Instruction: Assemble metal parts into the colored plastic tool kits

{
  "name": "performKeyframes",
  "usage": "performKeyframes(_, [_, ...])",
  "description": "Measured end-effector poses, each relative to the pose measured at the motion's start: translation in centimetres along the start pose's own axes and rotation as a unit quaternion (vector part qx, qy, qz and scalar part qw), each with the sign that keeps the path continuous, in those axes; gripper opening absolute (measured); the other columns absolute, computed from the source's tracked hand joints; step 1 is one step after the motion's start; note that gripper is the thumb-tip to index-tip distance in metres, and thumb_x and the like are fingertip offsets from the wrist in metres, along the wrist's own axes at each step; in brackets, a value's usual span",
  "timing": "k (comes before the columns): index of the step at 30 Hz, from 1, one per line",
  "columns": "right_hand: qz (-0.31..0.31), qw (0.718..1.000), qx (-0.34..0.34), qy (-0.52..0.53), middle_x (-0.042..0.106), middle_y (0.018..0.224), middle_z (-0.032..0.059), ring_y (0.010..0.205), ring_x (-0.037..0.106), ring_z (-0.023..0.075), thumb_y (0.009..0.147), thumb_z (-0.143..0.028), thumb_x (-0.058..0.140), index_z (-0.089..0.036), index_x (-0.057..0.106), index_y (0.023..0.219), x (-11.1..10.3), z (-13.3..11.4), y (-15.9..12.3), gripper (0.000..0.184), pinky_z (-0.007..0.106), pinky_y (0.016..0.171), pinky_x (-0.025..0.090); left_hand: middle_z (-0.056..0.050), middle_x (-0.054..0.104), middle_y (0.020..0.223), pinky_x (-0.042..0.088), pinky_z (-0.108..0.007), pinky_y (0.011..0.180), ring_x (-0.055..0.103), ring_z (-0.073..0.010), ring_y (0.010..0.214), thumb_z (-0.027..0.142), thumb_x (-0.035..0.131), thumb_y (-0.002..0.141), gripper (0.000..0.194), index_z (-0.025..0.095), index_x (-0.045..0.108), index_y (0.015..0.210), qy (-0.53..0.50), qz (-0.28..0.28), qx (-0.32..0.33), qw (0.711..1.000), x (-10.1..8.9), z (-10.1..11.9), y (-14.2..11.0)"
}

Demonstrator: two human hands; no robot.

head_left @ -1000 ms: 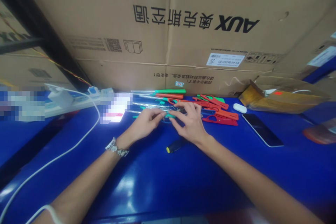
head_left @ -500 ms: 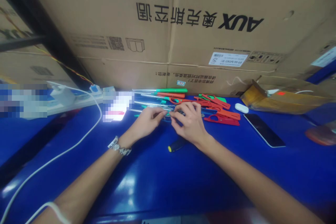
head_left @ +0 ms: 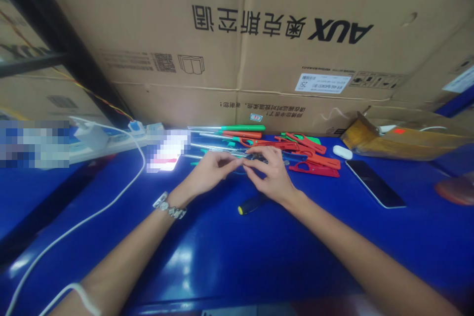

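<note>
My left hand [head_left: 209, 174] and my right hand [head_left: 270, 176] meet fingertip to fingertip over the blue table [head_left: 229, 252], both pinched on a small part I cannot make out. A watch sits on my left wrist. Just behind the hands lies a pile of red and green plastic scissor handles [head_left: 307, 153] and long metal blades with green and red handles [head_left: 229, 131]. A black screwdriver with a yellow end [head_left: 250, 204] lies under my right wrist.
A large cardboard box [head_left: 259, 44] walls off the back. A phone [head_left: 375, 182] and a white earbud case [head_left: 342, 151] lie to the right, near a torn cardboard tray [head_left: 400, 140]. A power strip [head_left: 111, 140] and white cable [head_left: 92, 215] run along the left.
Both hands stayed at the same spot; the fingertips drew slightly closer together while working the small part. The view shifted a little.
</note>
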State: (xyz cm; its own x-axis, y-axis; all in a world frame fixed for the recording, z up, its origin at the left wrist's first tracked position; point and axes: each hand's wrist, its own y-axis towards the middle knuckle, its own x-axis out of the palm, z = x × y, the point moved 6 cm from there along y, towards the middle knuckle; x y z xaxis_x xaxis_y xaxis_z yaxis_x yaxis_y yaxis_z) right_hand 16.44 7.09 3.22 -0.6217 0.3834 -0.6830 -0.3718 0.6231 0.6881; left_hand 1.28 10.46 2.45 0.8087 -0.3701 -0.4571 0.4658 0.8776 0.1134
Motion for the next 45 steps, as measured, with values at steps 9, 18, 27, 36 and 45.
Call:
performKeyframes(9, [-0.06,0.997,0.046,-0.008,0.071,0.115,0.0091,0.105,0.064,0.0246,0.083,-0.045,0.067,-0.02,0.063,0.119,-1.9,0.8,0.8,0.044,0.042,0.096,0.038,-0.002,0.071,0.079,0.043,-0.024,0.062,0.055,-0.013,0.067,0.039,0.063,0.089,0.026,0.017,0.075,0.092,0.027,-0.011,0.037,0.999,-0.6,-0.2,0.1])
performKeyframes(18, [-0.184,0.974,0.105,-0.084,0.073,0.073,0.0001,0.071,0.067,0.02,0.08,-0.044,0.063,-0.025,0.072,0.083,0.1,0.6,0.6,0.02,0.028,0.058,0.033,-0.002,0.07,0.075,0.039,-0.021,0.043,0.05,-0.0075,0.04,0.046,0.06,0.089,0.032,0.017,0.073,0.095,0.025,-0.088,-0.009,0.996,0.7,0.1,0.0])
performKeyframes(27, [-0.178,0.967,0.136,-0.118,0.072,0.067,0.0008,0.064,0.065,0.0202,0.079,-0.043,0.062,-0.024,0.07,0.076,0.5,0.9,0.4,0.021,0.028,0.056,0.026,0.001,0.068,0.068,0.042,-0.022,0.05,0.056,-0.0115,0.05,0.034,0.072,0.08,0.029,0.018,0.07,0.103,0.098,-0.069,-0.005,0.993,-1.2,-0.6,-0.4])
performKeyframes(36, [-0.161,0.971,0.138,-0.107,0.074,0.073,0.0013,0.069,0.067,0.0224,0.078,-0.043,0.063,-0.025,0.068,0.107,0.8,0.8,0.2,0.034,0.028,0.058,0.03,-0.005,0.075,0.096,0.048,-0.028,0.07,0.066,-0.0176,0.076,0.04,0.064,0.087,0.026,0.019,0.073,0.102,0.147,-0.026,0.055,0.987,-0.3,0.6,-0.1])
performKeyframes(45, [-0.187,0.975,0.123,0.015,0.072,0.081,0.0012,0.075,0.068,0.0217,0.084,-0.048,0.062,-0.024,0.057,0.125,0.1,0.1,0.4,0.048,0.029,0.065,0.039,-0.004,0.071,0.073,0.046,-0.023,0.057,0.062,-0.0134,0.059,0.04,0.062,0.089,0.029,0.013,0.072,0.09,0.073,-0.103,0.009,0.992,0.6,-0.2,0.0])
